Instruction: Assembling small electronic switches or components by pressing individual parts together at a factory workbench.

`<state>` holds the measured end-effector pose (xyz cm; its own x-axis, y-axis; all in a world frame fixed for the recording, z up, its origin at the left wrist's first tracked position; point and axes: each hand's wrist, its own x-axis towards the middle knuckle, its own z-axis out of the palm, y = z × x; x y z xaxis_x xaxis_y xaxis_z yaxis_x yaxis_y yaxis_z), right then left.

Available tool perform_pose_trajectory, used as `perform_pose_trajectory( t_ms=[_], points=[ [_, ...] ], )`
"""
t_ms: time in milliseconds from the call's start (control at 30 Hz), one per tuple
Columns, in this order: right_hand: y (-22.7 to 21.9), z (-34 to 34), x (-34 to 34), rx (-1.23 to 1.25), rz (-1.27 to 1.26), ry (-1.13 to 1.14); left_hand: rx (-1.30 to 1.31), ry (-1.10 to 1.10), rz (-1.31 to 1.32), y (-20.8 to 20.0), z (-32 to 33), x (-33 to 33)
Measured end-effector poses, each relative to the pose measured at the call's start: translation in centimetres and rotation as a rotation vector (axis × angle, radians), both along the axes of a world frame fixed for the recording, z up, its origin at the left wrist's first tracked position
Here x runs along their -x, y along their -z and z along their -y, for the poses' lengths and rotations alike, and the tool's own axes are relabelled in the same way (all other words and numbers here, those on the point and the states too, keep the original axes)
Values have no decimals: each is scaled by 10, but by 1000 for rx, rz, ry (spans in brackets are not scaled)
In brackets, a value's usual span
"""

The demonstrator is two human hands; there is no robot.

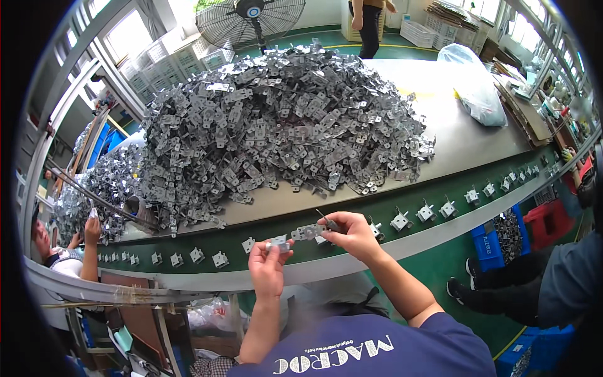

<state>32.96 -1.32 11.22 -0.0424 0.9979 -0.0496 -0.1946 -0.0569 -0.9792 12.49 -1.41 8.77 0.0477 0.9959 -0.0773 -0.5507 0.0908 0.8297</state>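
My left hand [267, 271] is closed on a small silvery metal housing [280, 243], raised just over the near edge of the green conveyor belt [433, 193]. To its right, my right hand [353, 236] pinches a small dark part with a thin shaft [328, 222] pointing up and left. A flat metal bracket with holes [306, 232] extends from the right fingers toward the left hand; how it is gripped is partly hidden. Similar small metal assemblies [401, 220] sit spaced in a row along the belt, on both sides of my hands.
Beyond the belt, a large heap of metal brackets [282, 119] covers much of a steel table [461, 147]. A clear plastic bag [480, 94] lies at its right. Co-workers are at far left and right. A blue crate [487, 247] of parts stands on the floor at right.
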Motion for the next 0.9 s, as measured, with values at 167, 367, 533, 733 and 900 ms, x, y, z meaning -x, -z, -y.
perform_pose_trajectory(
  t_ms=[167, 367, 533, 733, 900],
  points=[
    [-1, -1, 10, -75, 57, 34, -544, 74, -924, 16, -7, 10],
    [-2, -1, 23, -92, 101, 71, -700, 64, -1244, 3, -2, 20],
    [0, 1, 45, -37, 69, -9, -304, 17, -644, -10, 9, 36],
    [13, -9, 76, -121, 191, -98, -175, 149, -289, -9, 11, 60],
    [3, -16, 90, -73, 399, -121, -68, 154, -294, -12, 3, 69]
  ],
)
